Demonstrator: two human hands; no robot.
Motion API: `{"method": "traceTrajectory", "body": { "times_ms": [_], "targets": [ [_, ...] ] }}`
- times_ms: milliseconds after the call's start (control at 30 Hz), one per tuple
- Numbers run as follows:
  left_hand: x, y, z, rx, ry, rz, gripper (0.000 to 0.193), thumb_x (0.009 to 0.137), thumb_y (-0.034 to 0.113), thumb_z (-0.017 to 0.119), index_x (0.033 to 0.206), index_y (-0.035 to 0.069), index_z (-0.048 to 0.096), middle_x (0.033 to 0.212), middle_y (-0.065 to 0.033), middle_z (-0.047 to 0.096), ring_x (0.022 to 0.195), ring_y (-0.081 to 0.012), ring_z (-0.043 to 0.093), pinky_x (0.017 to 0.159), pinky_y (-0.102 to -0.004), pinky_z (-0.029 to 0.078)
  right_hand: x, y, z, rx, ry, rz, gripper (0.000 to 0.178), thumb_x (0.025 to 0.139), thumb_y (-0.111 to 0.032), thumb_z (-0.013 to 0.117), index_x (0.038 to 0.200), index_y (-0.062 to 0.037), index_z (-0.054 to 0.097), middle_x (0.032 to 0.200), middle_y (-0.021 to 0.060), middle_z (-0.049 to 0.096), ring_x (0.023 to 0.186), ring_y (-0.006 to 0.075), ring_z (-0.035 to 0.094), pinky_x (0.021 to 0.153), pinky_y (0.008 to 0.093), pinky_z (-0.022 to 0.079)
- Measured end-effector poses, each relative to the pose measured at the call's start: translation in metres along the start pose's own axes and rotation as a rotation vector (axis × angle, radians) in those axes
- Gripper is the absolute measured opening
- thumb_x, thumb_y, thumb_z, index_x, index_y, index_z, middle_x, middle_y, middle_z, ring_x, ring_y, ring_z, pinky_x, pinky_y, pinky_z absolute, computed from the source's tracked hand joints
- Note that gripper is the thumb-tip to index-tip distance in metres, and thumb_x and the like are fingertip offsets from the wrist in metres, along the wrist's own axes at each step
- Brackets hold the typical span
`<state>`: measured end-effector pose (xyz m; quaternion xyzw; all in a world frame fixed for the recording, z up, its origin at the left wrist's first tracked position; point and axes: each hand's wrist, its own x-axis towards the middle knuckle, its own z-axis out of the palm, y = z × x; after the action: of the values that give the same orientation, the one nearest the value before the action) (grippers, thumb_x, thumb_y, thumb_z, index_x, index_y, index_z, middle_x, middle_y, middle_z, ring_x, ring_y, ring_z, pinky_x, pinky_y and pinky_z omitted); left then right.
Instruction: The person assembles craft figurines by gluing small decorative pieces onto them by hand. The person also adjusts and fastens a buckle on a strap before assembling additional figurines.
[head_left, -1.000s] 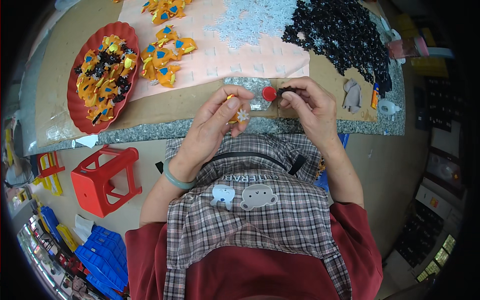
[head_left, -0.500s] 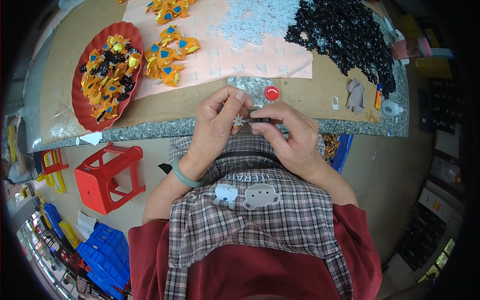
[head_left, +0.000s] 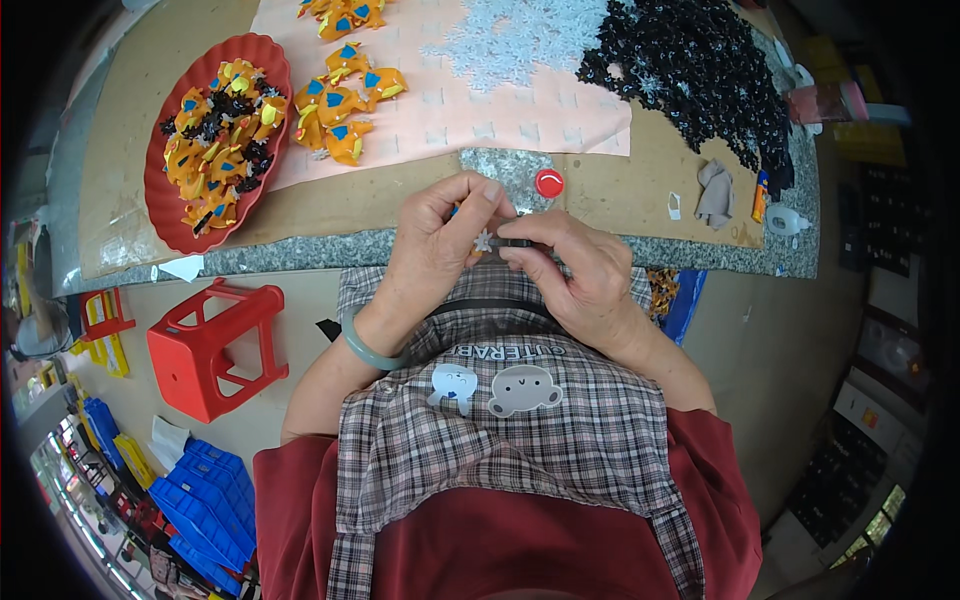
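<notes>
In comes the bare right hand (head_left: 580,262), off the round red cap (head_left: 549,183) and over to the speckled grey worktop's front edge (head_left: 705,258), its small black piece (head_left: 515,243) now just beside the white star-shaped piece (head_left: 484,241) at the bare left hand (head_left: 437,238); a pale scrap (head_left: 674,206) pops into view.

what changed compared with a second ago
The right hand has moved left and toward the body, away from the cap, bringing its dark piece up to the white star at the left hand. The left hand still holds the orange figure; plate and black pile stayed put.
</notes>
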<state>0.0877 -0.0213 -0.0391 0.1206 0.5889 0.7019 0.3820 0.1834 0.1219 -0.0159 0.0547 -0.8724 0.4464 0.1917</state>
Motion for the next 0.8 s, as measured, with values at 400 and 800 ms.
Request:
{"method": "traceTrajectory", "body": {
  "times_ms": [400,800],
  "targets": [
    [-0.005,0.013,0.003,0.49,0.083,0.27,0.023,0.097,0.017,0.056,0.084,0.001,0.065,0.066,0.0044,0.055,0.06,-0.0011,0.044,0.05,-0.0197,0.034,-0.005,-0.01,-0.008,-0.339,-0.21,-0.111,0.031,0.075,0.003,0.07,0.104,0.0032,0.061,0.077,0.0115,0.061,0.064,0.0242,0.064,0.053,0.0337,0.053],
    [-0.007,0.012,0.009,0.559,0.198,0.247,0.021,0.095,0.015,0.057,0.083,0.0,0.065,0.062,0.0036,0.054,0.056,-0.0013,0.041,0.049,-0.0204,0.034,-0.003,-0.002,0.002,-0.366,-0.184,-0.188,0.027,0.076,0.002,0.067,0.102,0.0068,0.061,0.072,0.0107,0.058,0.058,0.0231,0.062,0.047,0.0326,0.05]
  ]
}}
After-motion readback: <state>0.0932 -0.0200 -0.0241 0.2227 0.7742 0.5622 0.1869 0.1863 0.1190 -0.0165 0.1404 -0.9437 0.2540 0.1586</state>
